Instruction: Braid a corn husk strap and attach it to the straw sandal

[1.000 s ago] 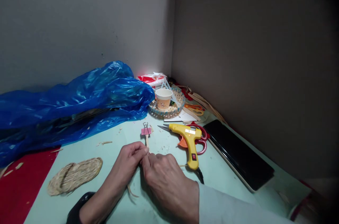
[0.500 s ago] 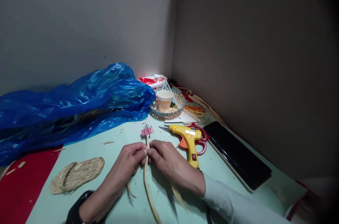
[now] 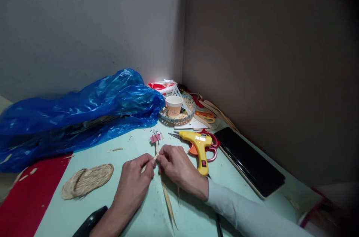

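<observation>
Pale strips of dried plant fibre form a short braid [image 3: 157,148], its far end clamped in a pink binder clip [image 3: 155,138]. My left hand [image 3: 138,175] pinches a strip just left of the braid's near end. Fingers of my right hand [image 3: 174,164] are closed on the strips at the same spot, thumb almost touching the left fingertips. Loose strip ends [image 3: 168,203] trail toward me below the right hand. A woven straw sandal [image 3: 87,181] lies flat, left of my left hand.
Right of my hands lie a yellow glue gun [image 3: 201,151] and red-handled scissors [image 3: 214,147]. A black flat case [image 3: 249,162] stretches along the right. Behind stand a woven basket [image 3: 190,111] and paper cup [image 3: 174,107]. A blue plastic bag [image 3: 123,98] covers the back left.
My left hand has drawn slightly left and down, pulling a strip sideways. The long strip that hung toward me in the middle no longer shows there. The view has shifted slightly.
</observation>
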Tool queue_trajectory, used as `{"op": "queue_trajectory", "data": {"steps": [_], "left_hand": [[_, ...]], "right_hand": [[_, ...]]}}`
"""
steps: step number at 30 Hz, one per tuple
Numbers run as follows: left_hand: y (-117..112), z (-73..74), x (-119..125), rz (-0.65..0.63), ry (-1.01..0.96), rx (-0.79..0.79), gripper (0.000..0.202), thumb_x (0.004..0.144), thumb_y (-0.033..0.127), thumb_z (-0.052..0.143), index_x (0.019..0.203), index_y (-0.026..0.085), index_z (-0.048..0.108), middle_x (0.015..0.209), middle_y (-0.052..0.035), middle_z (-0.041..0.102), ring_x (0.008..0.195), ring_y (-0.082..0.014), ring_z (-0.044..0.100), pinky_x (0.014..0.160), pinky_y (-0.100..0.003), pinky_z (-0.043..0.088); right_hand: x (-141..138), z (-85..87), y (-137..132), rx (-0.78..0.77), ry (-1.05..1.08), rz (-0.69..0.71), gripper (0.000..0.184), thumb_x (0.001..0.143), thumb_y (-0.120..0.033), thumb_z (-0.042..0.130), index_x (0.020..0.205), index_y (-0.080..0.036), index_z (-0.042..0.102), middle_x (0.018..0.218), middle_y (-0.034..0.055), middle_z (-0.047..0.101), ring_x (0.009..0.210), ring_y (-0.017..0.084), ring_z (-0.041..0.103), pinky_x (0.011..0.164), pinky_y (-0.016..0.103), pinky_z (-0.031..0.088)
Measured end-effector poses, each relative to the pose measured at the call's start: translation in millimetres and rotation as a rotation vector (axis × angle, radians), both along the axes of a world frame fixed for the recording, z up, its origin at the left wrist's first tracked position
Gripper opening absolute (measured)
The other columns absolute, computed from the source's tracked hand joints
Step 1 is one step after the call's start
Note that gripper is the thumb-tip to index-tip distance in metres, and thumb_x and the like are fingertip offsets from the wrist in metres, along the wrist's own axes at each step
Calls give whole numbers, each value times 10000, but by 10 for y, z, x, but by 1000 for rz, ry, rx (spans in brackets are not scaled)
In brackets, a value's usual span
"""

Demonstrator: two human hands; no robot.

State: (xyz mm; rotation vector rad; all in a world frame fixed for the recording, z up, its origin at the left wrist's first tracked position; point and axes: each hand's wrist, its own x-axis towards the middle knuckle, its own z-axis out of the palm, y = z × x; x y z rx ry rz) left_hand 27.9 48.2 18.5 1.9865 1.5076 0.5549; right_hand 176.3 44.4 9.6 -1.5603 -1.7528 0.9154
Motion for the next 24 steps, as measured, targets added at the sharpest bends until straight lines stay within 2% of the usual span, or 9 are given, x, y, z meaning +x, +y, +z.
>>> {"op": "queue_trajectory", "data": {"steps": [4,8,13,16,19,21,24], "left_hand": [[-80,-47,36,-29,110,220,303,899,246,417,649,204,583,602,-11,609,572,-190,562,591,-300,363],[-173,-131,76,-94,210,425,270,862,151,433,681,184,631,631,-52,633,556,-223,599,544,-320,342],[-273,-243,142,-169,247,565,284,841,94,440,722,150,692,627,-99,659,530,-247,606,509,-332,344],[-305,-232,158,-200,202,545,290,833,98,434,748,158,704,657,-114,683,552,-244,611,528,-334,370],[-260,-105,109,-204,118,441,232,831,165,481,698,195,669,645,-80,658,585,-229,596,570,-333,382],[-171,0,51,-153,37,344,237,844,227,477,649,207,610,662,-69,630,662,-234,593,626,-340,396],[2,77,-14,-16,-97,128,237,890,273,413,774,194,603,771,-80,656,709,-222,600,655,-338,421]], "right_hand": [[10,-3,13,13,43,4,205,843,-115,506,685,-155,630,632,34,698,593,131,573,573,226,323],[49,11,15,17,81,46,241,854,-120,488,644,-162,596,558,6,644,544,114,546,561,215,328],[76,38,5,33,88,51,273,888,-156,487,626,-158,567,624,11,623,603,117,510,577,231,311],[77,31,14,17,95,51,250,884,-191,513,652,-152,597,647,14,625,615,122,506,571,236,303],[77,30,32,-18,116,34,190,841,-167,536,681,-140,634,628,9,611,598,123,493,544,232,295],[79,47,41,-54,143,41,204,835,-155,525,674,-134,649,588,-3,591,560,115,472,527,224,300],[80,77,48,-105,182,79,253,851,-147,500,659,-130,664,532,-24,551,518,102,438,511,210,307]]}}
